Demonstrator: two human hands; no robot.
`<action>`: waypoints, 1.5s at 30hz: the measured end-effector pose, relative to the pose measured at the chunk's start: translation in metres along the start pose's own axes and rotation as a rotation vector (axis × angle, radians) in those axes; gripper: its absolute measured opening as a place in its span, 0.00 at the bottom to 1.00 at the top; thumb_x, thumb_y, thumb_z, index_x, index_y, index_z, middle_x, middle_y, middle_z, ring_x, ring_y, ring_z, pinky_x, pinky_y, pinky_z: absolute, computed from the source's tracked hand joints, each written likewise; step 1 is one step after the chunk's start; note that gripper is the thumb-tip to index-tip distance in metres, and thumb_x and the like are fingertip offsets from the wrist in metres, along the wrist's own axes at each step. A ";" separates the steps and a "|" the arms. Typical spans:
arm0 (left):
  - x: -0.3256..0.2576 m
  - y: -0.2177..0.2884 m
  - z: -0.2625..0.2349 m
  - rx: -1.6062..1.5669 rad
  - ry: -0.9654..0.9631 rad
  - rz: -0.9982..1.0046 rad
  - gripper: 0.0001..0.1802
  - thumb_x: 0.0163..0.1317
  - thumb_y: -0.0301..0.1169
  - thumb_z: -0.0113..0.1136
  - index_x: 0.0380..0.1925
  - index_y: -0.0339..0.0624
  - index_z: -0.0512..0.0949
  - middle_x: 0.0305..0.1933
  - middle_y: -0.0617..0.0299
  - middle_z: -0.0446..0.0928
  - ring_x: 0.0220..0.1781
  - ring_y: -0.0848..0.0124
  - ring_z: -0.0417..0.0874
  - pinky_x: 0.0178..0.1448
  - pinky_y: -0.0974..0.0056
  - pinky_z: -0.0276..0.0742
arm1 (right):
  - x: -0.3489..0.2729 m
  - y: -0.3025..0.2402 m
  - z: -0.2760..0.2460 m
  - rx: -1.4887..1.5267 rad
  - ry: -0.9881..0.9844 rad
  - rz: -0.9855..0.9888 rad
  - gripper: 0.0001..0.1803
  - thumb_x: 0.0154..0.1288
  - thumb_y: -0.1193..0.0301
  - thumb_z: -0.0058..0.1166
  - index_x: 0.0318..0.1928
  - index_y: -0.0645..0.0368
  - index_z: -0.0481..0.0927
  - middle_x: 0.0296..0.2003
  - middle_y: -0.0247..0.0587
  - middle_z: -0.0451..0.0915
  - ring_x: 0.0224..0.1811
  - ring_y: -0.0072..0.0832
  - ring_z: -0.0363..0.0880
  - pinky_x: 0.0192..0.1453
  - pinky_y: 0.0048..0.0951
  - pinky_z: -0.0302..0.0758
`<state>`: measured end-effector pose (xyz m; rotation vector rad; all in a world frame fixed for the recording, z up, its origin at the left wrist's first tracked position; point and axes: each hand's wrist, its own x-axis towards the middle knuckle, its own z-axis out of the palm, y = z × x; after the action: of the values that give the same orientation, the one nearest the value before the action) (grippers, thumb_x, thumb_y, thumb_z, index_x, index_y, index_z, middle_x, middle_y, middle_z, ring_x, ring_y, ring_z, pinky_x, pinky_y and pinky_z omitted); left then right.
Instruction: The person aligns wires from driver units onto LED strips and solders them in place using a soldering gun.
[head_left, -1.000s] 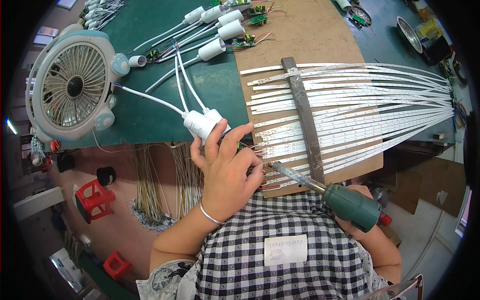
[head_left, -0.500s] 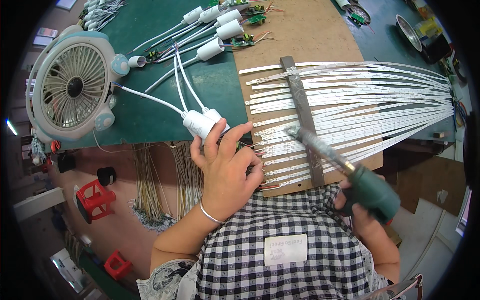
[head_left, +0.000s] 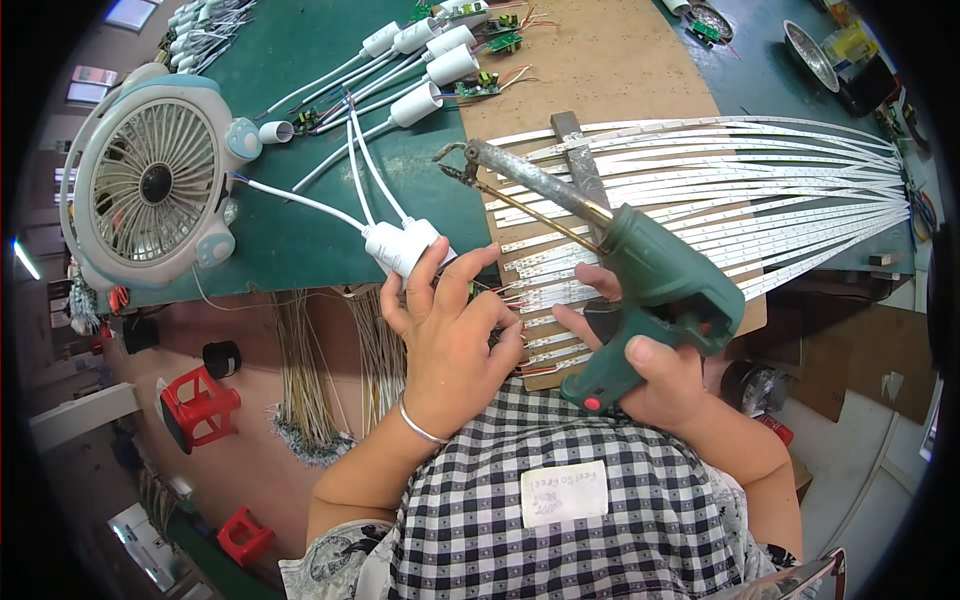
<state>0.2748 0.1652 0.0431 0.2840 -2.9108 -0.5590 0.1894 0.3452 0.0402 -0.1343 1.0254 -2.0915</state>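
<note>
My left hand (head_left: 455, 335) is closed over a white cylindrical housing (head_left: 392, 248) with a cable at its end, and a second such housing sits right against it. Bits of circuit board and thin wires show under my fingers beside the strip ends; what my thumb pinches is hidden. In my right hand (head_left: 665, 375) is a green soldering gun (head_left: 665, 275), gripped by its handle, two fingers stretched past it. Its metal tip (head_left: 460, 165) points up and left, above the LED strips (head_left: 700, 235) fanned across a brown board (head_left: 620, 60).
A dark metal bar (head_left: 580, 165) lies across the strips. More housings (head_left: 415, 105) with cables and green circuit boards (head_left: 478, 85) lie on the green table (head_left: 350, 180). At the left stands a fan (head_left: 155, 185). Red stools (head_left: 200, 405) and bundled strips (head_left: 305, 390) are below.
My right hand has raised the soldering gun and swung it left, its tip going from over the metal bar to up and left of it. My left hand stays nearly still.
</note>
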 end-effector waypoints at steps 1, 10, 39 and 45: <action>0.000 0.000 0.000 0.001 -0.001 0.000 0.05 0.43 0.29 0.64 0.19 0.50 0.75 0.63 0.64 0.69 0.72 0.52 0.53 0.69 0.39 0.37 | 0.000 0.003 -0.002 -0.016 -0.004 -0.014 0.40 0.57 0.67 0.58 0.69 0.53 0.55 0.65 0.41 0.60 0.71 0.34 0.55 0.72 0.57 0.60; 0.002 0.002 -0.004 0.018 0.015 0.029 0.06 0.46 0.30 0.64 0.21 0.48 0.74 0.61 0.64 0.69 0.70 0.52 0.56 0.66 0.36 0.40 | -0.001 0.006 -0.004 -0.034 0.004 -0.008 0.41 0.57 0.66 0.58 0.69 0.53 0.55 0.65 0.43 0.59 0.72 0.33 0.54 0.73 0.56 0.58; -0.002 0.000 0.000 0.048 0.047 0.040 0.05 0.44 0.30 0.65 0.21 0.52 0.78 0.60 0.63 0.71 0.69 0.52 0.57 0.67 0.43 0.40 | 0.000 0.005 -0.006 -0.118 -0.009 -0.021 0.40 0.59 0.66 0.56 0.69 0.55 0.54 0.65 0.44 0.59 0.72 0.33 0.54 0.73 0.55 0.58; -0.008 -0.003 -0.002 0.079 0.211 0.122 0.08 0.42 0.29 0.68 0.24 0.54 0.80 0.58 0.67 0.73 0.65 0.58 0.60 0.62 0.51 0.46 | -0.002 0.007 -0.005 -0.059 0.014 -0.040 0.39 0.59 0.65 0.57 0.69 0.55 0.55 0.65 0.44 0.59 0.72 0.33 0.54 0.73 0.55 0.59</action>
<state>0.2833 0.1633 0.0424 0.1630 -2.7261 -0.3718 0.1930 0.3470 0.0329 -0.1713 1.1017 -2.1016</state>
